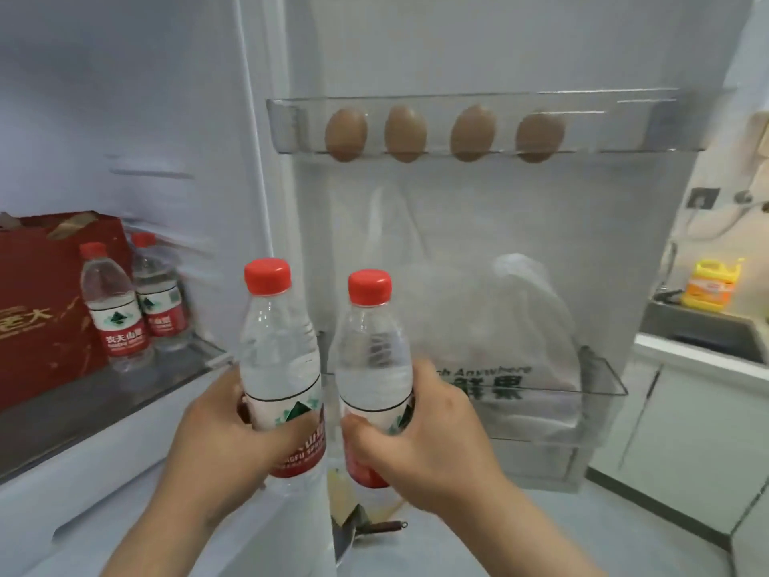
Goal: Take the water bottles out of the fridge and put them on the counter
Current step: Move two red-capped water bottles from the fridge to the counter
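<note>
My left hand (pixel 226 439) grips a clear water bottle (pixel 276 347) with a red cap and a red and white label, held upright in front of the open fridge. My right hand (pixel 432 435) grips a second bottle (pixel 372 360) of the same kind, upright and just to the right of the first. Two more such bottles stand side by side on the fridge shelf (pixel 104 393) at the left: a nearer one (pixel 114 306) and one behind it (pixel 160 293).
A dark red gift box (pixel 45 310) fills the shelf left of the bottles. The open fridge door holds a rack with several brown eggs (pixel 410 133) and a white plastic bag (pixel 499 347) in the lower bin. At the right are a counter (pixel 682 351), a sink and a yellow detergent jug (pixel 713 285).
</note>
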A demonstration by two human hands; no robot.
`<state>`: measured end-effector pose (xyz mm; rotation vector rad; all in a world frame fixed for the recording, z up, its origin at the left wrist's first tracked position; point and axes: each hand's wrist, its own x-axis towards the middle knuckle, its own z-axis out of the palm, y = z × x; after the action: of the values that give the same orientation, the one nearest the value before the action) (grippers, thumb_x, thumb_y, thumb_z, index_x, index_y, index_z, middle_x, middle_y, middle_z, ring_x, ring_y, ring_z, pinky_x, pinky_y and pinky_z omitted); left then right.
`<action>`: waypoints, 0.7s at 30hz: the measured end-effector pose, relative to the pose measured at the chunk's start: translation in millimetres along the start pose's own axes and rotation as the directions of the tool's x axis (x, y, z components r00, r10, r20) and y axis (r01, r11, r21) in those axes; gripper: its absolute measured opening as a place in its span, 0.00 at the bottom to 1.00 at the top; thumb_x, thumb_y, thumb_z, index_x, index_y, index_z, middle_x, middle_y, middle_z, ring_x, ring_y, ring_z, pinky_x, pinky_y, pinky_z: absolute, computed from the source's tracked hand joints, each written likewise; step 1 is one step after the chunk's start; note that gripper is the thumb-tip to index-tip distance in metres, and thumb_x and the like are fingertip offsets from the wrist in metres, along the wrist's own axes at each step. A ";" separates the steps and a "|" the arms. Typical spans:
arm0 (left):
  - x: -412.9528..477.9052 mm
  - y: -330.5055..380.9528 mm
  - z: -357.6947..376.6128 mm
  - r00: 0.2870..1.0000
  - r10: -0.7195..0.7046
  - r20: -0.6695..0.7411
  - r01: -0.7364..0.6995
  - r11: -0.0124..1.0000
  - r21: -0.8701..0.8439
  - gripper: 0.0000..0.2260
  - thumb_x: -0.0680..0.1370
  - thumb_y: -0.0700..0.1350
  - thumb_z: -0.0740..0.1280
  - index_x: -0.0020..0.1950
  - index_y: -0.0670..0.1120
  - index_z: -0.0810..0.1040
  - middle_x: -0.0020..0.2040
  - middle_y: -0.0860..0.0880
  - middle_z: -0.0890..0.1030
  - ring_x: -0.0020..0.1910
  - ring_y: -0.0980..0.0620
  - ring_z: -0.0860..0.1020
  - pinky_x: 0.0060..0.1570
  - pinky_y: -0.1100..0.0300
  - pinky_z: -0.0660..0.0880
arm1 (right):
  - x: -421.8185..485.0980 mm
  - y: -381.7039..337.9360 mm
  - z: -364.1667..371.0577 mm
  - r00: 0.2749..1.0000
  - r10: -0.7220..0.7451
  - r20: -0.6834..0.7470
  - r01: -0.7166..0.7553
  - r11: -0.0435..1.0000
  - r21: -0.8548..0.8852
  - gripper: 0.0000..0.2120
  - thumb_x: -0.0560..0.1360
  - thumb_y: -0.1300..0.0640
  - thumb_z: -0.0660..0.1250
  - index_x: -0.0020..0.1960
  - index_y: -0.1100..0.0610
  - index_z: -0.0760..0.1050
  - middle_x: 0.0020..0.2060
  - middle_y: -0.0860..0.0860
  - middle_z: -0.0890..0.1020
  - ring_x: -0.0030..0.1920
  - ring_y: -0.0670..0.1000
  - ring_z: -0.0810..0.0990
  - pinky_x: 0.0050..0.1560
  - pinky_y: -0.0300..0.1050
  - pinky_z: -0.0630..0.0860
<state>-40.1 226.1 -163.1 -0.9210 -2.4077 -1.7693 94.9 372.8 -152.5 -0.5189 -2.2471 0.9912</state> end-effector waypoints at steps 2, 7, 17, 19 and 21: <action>-14.5 23.5 29.0 0.998 0.036 0.060 -0.035 0.999 -0.033 0.20 0.60 0.48 0.82 0.43 0.65 0.78 0.39 0.73 0.80 0.40 0.63 0.81 0.36 0.62 0.73 | -16.0 15.3 -33.6 0.998 0.000 -0.070 -0.002 1.000 -0.028 0.19 0.61 0.34 0.68 0.46 0.42 0.70 0.38 0.37 0.80 0.43 0.37 0.78 0.38 0.35 0.75; -44.6 74.0 96.0 0.971 0.151 0.186 -0.129 0.984 -0.125 0.19 0.59 0.53 0.81 0.44 0.62 0.78 0.40 0.71 0.81 0.41 0.71 0.79 0.36 0.63 0.74 | -52.0 51.3 -109.9 0.980 0.013 -0.196 -0.033 0.995 -0.096 0.21 0.61 0.33 0.67 0.48 0.43 0.70 0.40 0.38 0.80 0.43 0.39 0.79 0.39 0.37 0.76; -105.6 158.4 261.7 0.818 0.278 0.503 -0.169 0.953 -0.252 0.19 0.61 0.47 0.80 0.45 0.61 0.77 0.40 0.70 0.81 0.39 0.67 0.80 0.37 0.61 0.76 | -153.2 115.3 -278.6 0.833 0.225 -0.506 -0.351 0.922 -0.167 0.19 0.64 0.37 0.71 0.48 0.43 0.70 0.39 0.43 0.81 0.40 0.41 0.80 0.40 0.40 0.79; -119.4 178.5 299.2 0.764 0.307 0.568 -0.165 0.943 -0.288 0.19 0.61 0.45 0.81 0.45 0.60 0.78 0.40 0.67 0.82 0.40 0.62 0.82 0.38 0.60 0.76 | -174.8 128.4 -311.2 0.767 0.274 -0.580 -0.430 0.890 -0.148 0.19 0.64 0.38 0.73 0.49 0.43 0.71 0.40 0.43 0.81 0.41 0.42 0.80 0.42 0.44 0.80; -130.9 194.6 331.9 0.713 0.321 0.623 -0.135 0.935 -0.327 0.19 0.61 0.44 0.82 0.44 0.58 0.79 0.39 0.65 0.83 0.41 0.59 0.82 0.38 0.59 0.76 | -192.4 142.1 -336.3 0.710 0.288 -0.643 -0.484 0.862 -0.149 0.19 0.63 0.38 0.73 0.49 0.42 0.71 0.40 0.41 0.82 0.42 0.41 0.80 0.43 0.43 0.80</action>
<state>264.7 494.8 -158.8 -2.1191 -2.2276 -1.9081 477.1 528.6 -157.2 -1.3058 -1.7213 0.5298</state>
